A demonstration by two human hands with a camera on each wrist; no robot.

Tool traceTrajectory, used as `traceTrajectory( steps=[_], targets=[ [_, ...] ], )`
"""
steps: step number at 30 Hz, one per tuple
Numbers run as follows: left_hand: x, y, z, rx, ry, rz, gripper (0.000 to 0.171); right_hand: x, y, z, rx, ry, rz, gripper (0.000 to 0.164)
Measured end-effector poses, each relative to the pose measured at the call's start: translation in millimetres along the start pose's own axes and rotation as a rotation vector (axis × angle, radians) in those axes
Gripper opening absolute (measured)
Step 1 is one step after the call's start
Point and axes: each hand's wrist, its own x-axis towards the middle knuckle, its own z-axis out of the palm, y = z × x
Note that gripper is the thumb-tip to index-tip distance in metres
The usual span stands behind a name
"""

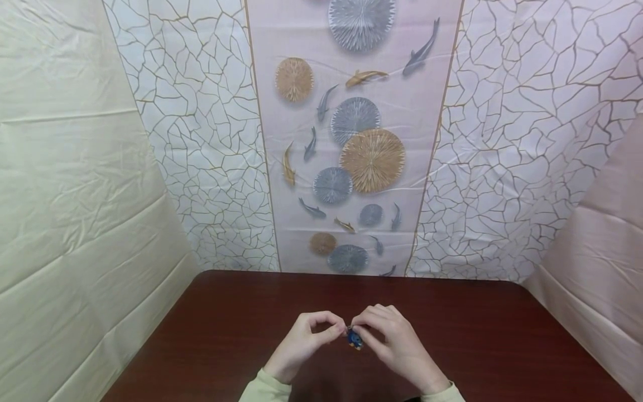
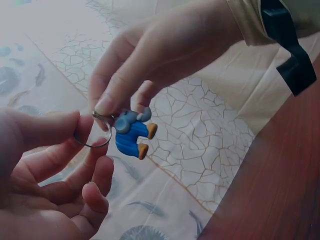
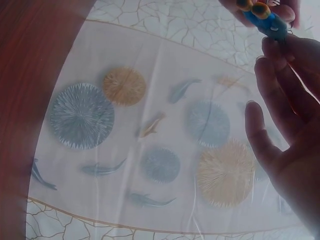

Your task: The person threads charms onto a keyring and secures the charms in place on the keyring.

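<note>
Both hands hold a small keychain (image 1: pixel 355 339) above the dark red table (image 1: pixel 226 329). Its charm (image 2: pixel 131 132) looks like a little elephant, with a grey head, blue body and orange feet. A thin metal ring (image 2: pixel 95 146) joins it. My left hand (image 1: pixel 305 340) pinches the ring between thumb and index finger, its other fingers loosely bent in the left wrist view. Thumb and fingers of my right hand (image 1: pixel 394 341) pinch the ring's other side, close to the charm. In the right wrist view the right hand (image 3: pixel 292 125) partly hides the ring.
Behind the table hangs a patterned cloth (image 1: pixel 346 223) with fish and round leaf prints. Plain pale cloth (image 1: pixel 75 223) covers the left side, and pinkish cloth (image 1: pixel 598 234) the right. A dark band (image 2: pixel 290 45) goes around the right sleeve.
</note>
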Motion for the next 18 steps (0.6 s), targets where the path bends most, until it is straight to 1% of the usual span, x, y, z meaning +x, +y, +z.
traceTrajectory(
  steps=[2, 5, 9, 11, 14, 18],
  targets=[
    [-0.2, 0.4, 1.5, 0.019, 0.008, -0.008, 0.024, 0.5, -0.6, 0.7, -0.006, 0.000, -0.009, 0.004],
    [-0.2, 0.4, 2.9, 0.029, 0.009, 0.011, 0.025, 0.8, -0.6, 1.2, -0.018, -0.003, -0.019, 0.007],
    [0.0, -0.5, 1.4, 0.000, -0.002, 0.050, 0.025, 0.4, 0.4, 0.0, -0.028, -0.005, -0.015, 0.008],
    [0.2, -0.8, 0.2, -0.009, -0.007, 0.056, 0.026, 0.2, 1.1, -0.7, -0.031, -0.006, -0.013, 0.008],
    [0.3, -0.8, 0.0, 0.002, -0.002, 0.039, 0.026, 0.0, 1.0, -1.0, -0.032, -0.008, -0.012, 0.006],
    [0.3, -0.5, 2.5, 0.054, 0.013, 0.015, 0.024, 0.0, -0.2, 0.3, -0.036, -0.008, -0.010, 0.005]
  ],
)
